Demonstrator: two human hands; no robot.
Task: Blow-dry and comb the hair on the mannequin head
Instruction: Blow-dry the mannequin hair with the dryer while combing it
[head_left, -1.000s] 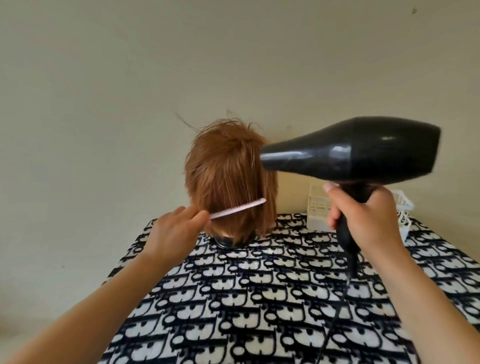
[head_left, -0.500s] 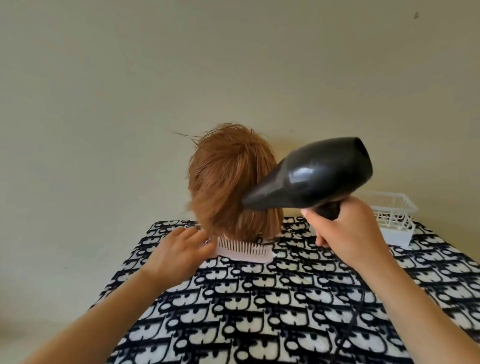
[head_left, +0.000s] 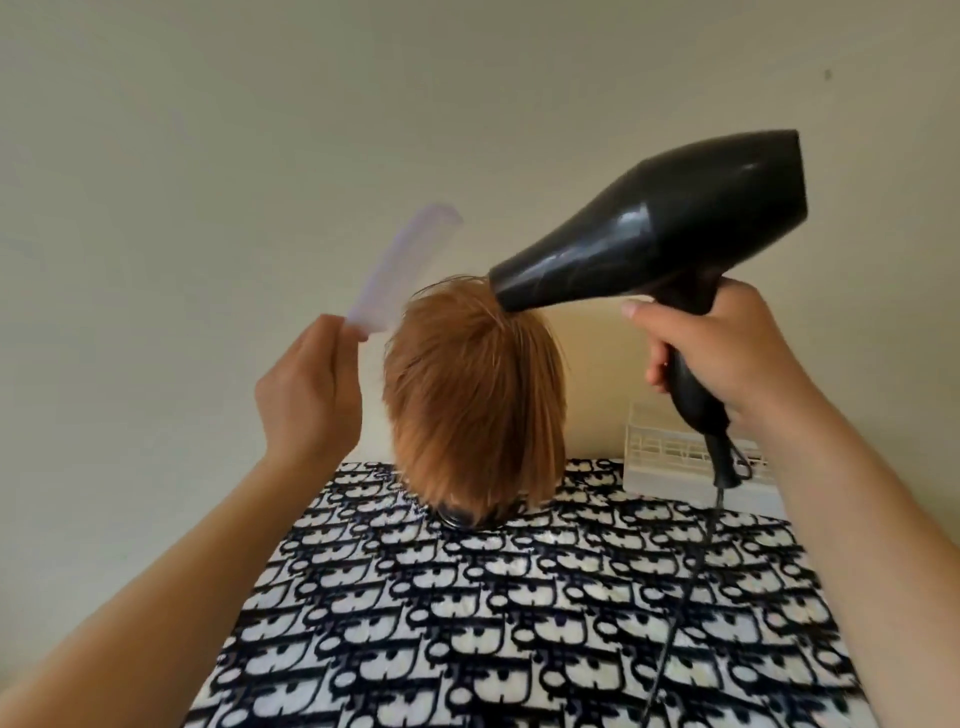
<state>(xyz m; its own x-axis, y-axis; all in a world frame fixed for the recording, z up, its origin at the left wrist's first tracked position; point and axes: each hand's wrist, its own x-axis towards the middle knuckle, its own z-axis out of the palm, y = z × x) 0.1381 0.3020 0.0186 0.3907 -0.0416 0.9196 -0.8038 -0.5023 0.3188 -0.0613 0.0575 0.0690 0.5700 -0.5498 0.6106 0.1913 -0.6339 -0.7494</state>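
Blurred comb, fine detail indistinct

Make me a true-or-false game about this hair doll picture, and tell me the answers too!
1. The right hand holds a black hair dryer. True.
2. The comb lies flat on the table. False: the left hand holds it up in the air, to the left of the hair.
3. The dryer's nozzle points at the top of the hair. True.
4. The white basket sits to the left of the head. False: it is on the right, behind the dryer's handle.
5. The cloth under the head is plain red. False: it has a black and white pattern.
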